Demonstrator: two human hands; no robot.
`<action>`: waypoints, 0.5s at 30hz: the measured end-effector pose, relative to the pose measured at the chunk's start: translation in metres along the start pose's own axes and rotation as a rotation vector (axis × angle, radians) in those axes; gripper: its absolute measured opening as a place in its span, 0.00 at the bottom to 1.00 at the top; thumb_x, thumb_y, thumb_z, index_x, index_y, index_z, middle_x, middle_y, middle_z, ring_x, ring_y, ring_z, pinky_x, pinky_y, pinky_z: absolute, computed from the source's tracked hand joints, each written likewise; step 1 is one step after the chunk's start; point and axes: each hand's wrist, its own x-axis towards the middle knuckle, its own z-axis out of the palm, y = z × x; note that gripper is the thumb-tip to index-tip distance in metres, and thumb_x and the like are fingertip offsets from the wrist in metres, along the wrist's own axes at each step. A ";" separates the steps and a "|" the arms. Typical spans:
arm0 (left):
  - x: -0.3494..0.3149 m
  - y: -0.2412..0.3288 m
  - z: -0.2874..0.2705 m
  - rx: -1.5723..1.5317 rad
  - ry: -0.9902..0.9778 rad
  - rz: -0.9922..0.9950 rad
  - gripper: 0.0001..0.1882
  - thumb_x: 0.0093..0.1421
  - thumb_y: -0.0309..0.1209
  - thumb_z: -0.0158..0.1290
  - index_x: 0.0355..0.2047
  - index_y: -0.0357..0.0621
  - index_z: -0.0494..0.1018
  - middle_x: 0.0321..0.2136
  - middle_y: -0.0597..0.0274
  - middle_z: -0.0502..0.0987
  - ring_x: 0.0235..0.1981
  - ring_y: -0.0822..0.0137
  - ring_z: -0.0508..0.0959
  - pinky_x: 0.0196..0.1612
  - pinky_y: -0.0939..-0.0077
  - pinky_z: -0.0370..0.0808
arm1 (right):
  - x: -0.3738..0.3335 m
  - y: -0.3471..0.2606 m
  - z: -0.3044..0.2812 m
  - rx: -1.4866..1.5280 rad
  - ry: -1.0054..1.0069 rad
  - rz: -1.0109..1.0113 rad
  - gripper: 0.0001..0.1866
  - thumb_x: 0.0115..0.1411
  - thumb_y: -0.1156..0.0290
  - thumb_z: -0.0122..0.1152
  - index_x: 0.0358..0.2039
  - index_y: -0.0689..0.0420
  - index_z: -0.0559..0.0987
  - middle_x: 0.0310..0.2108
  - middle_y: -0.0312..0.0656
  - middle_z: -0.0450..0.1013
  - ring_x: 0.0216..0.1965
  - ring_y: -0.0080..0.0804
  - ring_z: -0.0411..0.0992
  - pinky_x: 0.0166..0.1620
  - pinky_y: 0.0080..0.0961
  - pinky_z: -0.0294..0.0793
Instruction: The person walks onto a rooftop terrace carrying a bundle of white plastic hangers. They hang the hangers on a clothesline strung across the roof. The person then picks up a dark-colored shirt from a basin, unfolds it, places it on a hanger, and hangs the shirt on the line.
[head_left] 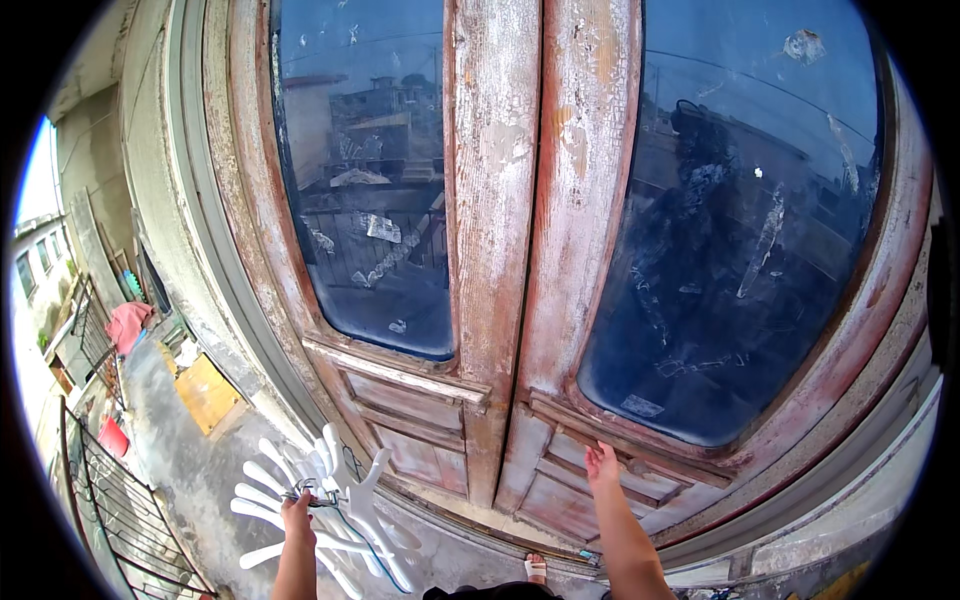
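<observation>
Nearest, the left grip (297,503) is holding a bunch of white hangers (372,500) by the hooks (318,491), its fingers closing round them. The hangers are fanning out about that grip, their long axes pointing several ways: leftward, upward and down toward the lower edge. The right grip (601,464) is standing well apart on the other side, seemingly empty, its fingers half curled and loose. Just past its fingertips, the ledge (665,457) of the right door (575,200) is slanting down to the right; whether they are touching cannot be told. The upright seam (531,250) between that door and the left door (490,200) is running to the left of the right grip, between both hands. Farther off, leftward, a railing (120,510), a red bucket (112,436) and a yellow board (208,392) are sitting beyond the hangers.
</observation>
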 end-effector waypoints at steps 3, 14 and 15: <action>0.005 -0.006 -0.005 0.009 0.010 -0.023 0.11 0.52 0.39 0.54 0.30 0.48 0.70 0.26 0.69 0.75 0.30 0.73 0.69 0.35 0.70 0.58 | -0.002 0.004 -0.002 0.021 -0.034 0.007 0.09 0.51 0.66 0.59 0.30 0.54 0.72 0.27 0.35 0.72 0.30 0.26 0.70 0.35 0.23 0.71; 0.008 -0.010 -0.012 0.026 0.061 0.001 0.10 0.52 0.39 0.54 0.26 0.46 0.72 0.23 0.68 0.74 0.25 0.73 0.68 0.29 0.74 0.59 | -0.033 -0.019 -0.039 0.109 0.097 -0.110 0.19 0.52 0.53 0.59 0.35 0.55 0.70 0.31 0.33 0.70 0.35 0.24 0.69 0.38 0.21 0.69; 0.009 -0.009 -0.008 0.012 0.091 0.014 0.10 0.52 0.38 0.54 0.25 0.46 0.72 0.21 0.69 0.73 0.22 0.74 0.66 0.26 0.76 0.58 | -0.031 -0.019 -0.040 0.119 0.086 -0.103 0.20 0.51 0.54 0.60 0.36 0.55 0.69 0.31 0.33 0.70 0.36 0.25 0.69 0.38 0.21 0.69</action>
